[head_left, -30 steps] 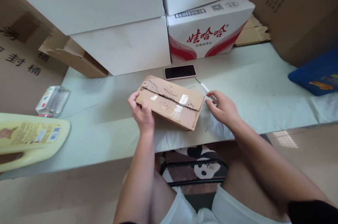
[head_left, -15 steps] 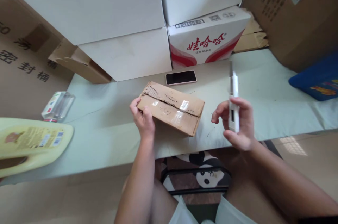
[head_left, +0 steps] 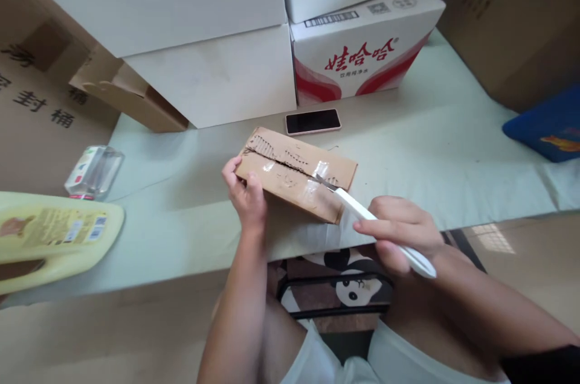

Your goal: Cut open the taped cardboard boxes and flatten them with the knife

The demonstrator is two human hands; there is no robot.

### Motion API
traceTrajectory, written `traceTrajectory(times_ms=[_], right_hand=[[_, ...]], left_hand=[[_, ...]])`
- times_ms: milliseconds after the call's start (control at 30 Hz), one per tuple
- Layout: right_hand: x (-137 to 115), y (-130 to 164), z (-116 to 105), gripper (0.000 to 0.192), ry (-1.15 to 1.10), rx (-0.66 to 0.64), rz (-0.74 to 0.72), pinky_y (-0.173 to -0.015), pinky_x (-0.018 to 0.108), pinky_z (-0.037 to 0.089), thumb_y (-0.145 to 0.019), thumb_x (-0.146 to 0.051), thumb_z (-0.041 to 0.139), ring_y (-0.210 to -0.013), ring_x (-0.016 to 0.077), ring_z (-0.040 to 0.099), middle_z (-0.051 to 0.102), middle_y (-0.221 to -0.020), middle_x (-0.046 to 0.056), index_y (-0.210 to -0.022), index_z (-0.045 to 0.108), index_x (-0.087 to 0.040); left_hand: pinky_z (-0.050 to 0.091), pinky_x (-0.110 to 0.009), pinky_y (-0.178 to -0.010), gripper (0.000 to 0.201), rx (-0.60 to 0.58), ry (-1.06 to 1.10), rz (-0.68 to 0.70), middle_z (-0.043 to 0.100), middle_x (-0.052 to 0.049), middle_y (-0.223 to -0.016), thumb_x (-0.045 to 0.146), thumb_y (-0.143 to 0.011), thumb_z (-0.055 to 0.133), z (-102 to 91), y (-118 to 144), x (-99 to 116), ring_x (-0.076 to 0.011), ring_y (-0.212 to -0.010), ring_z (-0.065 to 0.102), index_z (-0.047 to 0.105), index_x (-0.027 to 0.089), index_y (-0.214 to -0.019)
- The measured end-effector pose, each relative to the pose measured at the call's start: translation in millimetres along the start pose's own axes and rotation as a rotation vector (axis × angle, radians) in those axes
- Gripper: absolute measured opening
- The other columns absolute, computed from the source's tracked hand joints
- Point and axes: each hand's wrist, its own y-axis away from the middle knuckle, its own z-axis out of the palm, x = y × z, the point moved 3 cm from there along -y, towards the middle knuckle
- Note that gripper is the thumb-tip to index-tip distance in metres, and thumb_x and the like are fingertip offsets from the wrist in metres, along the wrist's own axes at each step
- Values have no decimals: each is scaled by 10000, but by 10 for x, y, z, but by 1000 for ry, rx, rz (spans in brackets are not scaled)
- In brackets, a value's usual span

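Note:
A small brown cardboard box (head_left: pixel 294 182) with clear tape across its top seam lies on the cloth-covered table. My left hand (head_left: pixel 247 197) grips its left end, thumb on the near side. In my right hand (head_left: pixel 403 227) is a white utility knife (head_left: pixel 356 203), its blade out. The blade's tip meets the taped seam near the box's right end; how deep it goes I cannot tell. Torn, ribbed patches mark the top of the box.
Behind the box lies a phone (head_left: pixel 313 122). White cartons (head_left: pixel 217 82) and a red-and-white carton (head_left: pixel 362 61) stand at the back. A yellow jug (head_left: pixel 67 239) and a clear bottle (head_left: pixel 97 172) are at left, a blue item (head_left: pixel 544 133) at right.
My right hand has turned the knife from upright and brought it left, down onto the box's seam. My left hand keeps its grip on the box.

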Motion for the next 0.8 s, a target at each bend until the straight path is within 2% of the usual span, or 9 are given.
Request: traceTrajectory(times_ms=[67, 133, 300, 367, 567, 733, 800], right_hand=[[-98, -117, 15, 252, -22, 37, -101, -407, 278, 350, -904, -233, 470, -409, 126, 436, 487, -523, -36, -1070, 658, -252], [-126, -186, 25, 254, -6, 29, -88, -408, 263, 364, -855, -173, 482, -409, 121, 446, 504, -526, -44, -1050, 631, -238], [-78, -162, 56, 199, 74, -10, -75, -432, 256, 414, -814, -150, 526, -413, 120, 505, 559, -533, -46, -960, 632, -235], [-60, -151, 66, 179, 92, 2, -74, -423, 246, 414, -820, -154, 533, -411, 115, 515, 570, -527, -48, -934, 648, -232], [-34, -226, 45, 162, 162, 86, 58, -433, 216, 444, -864, -151, 528, -422, 91, 549, 653, -569, -27, -841, 676, -211], [-96, -229, -65, 168, 211, 121, -14, -433, 238, 408, -818, -109, 534, -421, 96, 502, 567, -527, -45, -841, 662, -216], [-107, -163, -144, 187, 134, 157, -58, -431, 250, 392, -825, -103, 514, -427, 101, 495, 552, -541, -38, -870, 659, -213]], left_hand=[[476, -373, -976, 395, -1, 9, 4, 599, -90, -1168, 444, -874, 512, 2, 1, -9, -219, -1061, 597, 502, 219, -1198], [481, -371, -960, 405, -10, 12, -1, 603, -92, -1177, 456, -871, 515, 3, 3, -20, -218, -1043, 599, 499, 222, -1202], [480, -354, -928, 408, -6, -2, -17, 607, -90, -1168, 458, -863, 516, 2, -6, -19, -211, -1014, 603, 509, 217, -1193], [477, -347, -927, 393, -3, -8, -21, 609, -87, -1167, 436, -866, 513, 7, -12, -12, -207, -1012, 603, 507, 218, -1193], [465, -342, -962, 367, 3, 7, -1, 602, -84, -1179, 387, -864, 508, 27, -32, -31, -202, -1037, 597, 502, 217, -1189], [461, -332, -934, 375, 12, 8, -2, 606, -80, -1155, 376, -854, 502, 18, -31, -26, -193, -1009, 593, 497, 209, -1190], [450, -332, -946, 381, 12, 2, 9, 606, -85, -1165, 376, -852, 503, 11, -27, -14, -196, -1027, 587, 501, 202, -1191]])
